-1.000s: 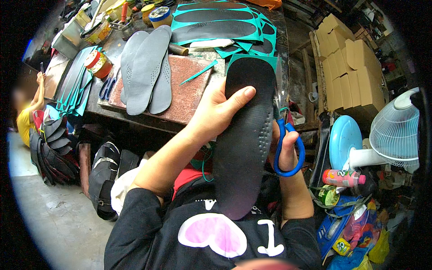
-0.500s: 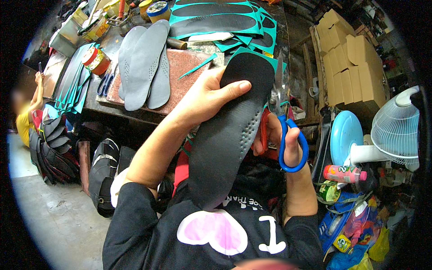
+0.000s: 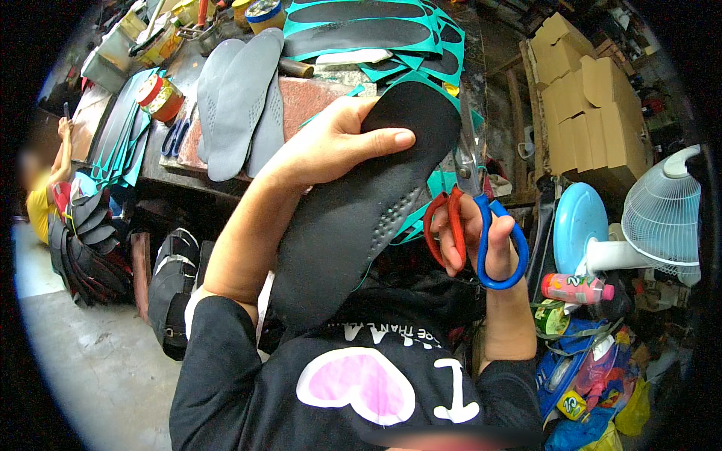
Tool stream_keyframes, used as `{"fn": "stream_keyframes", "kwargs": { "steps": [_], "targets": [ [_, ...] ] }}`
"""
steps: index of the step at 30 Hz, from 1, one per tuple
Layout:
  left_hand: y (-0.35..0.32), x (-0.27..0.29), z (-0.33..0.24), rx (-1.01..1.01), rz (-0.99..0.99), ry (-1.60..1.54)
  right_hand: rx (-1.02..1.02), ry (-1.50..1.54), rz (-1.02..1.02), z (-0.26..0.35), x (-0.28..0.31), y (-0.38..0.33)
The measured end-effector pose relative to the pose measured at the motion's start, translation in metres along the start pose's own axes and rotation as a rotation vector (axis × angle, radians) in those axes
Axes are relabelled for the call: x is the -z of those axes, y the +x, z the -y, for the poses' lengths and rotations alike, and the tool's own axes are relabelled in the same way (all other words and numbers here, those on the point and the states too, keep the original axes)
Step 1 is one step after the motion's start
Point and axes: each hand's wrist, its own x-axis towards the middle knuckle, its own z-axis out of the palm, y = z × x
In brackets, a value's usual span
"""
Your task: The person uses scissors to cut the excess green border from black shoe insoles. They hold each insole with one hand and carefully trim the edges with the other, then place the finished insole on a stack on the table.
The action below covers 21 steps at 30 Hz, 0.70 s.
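Observation:
My left hand (image 3: 342, 143) grips a long black insole (image 3: 338, 240) near its upper end, thumb flat on top and fingers hidden beneath. The insole lies tilted above my lap, with rows of small bumps along its right side. Teal trimming material (image 3: 412, 224) shows along its right edge and upper end. In my right hand (image 3: 489, 237) is a pair of scissors (image 3: 469, 174) with one red and one blue handle loop. The thumb goes through the blue loop and fingers through the red one. Its blades point up beside the insole's upper right edge.
Grey insoles (image 3: 239, 113) lie on a reddish slab on the bench. Behind are teal sheets (image 3: 361, 34) with black insole shapes, a red-lidded jar (image 3: 159, 98) and dark-handled scissors (image 3: 176, 137). Cardboard boxes (image 3: 594, 113) and a fan (image 3: 658, 218) stand right. Far left, another person (image 3: 41, 207) sits.
The insole's lower end has swung left, and more teal trimming shows at its right. The scissors' handle loops have spread apart, and my right hand has shifted slightly right.

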Motion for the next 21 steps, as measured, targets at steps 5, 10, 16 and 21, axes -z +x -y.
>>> {"fn": "stream_keyframes", "kwargs": {
  "steps": [5,10,16,21],
  "targets": [
    [-0.003,0.015,-0.005,0.006,0.116,0.155,-0.075,-0.034,-0.033,-0.001,0.006,-0.009],
    [-0.005,0.029,-0.005,0.054,0.234,0.276,-0.133,-0.109,-0.013,0.008,0.014,-0.020],
    [-0.004,0.030,-0.005,0.134,0.315,0.345,-0.119,-0.103,0.001,0.005,0.014,-0.019],
    [-0.007,0.039,0.009,0.197,0.407,0.326,-0.154,-0.106,0.091,-0.001,0.021,-0.020]
  ]
}}
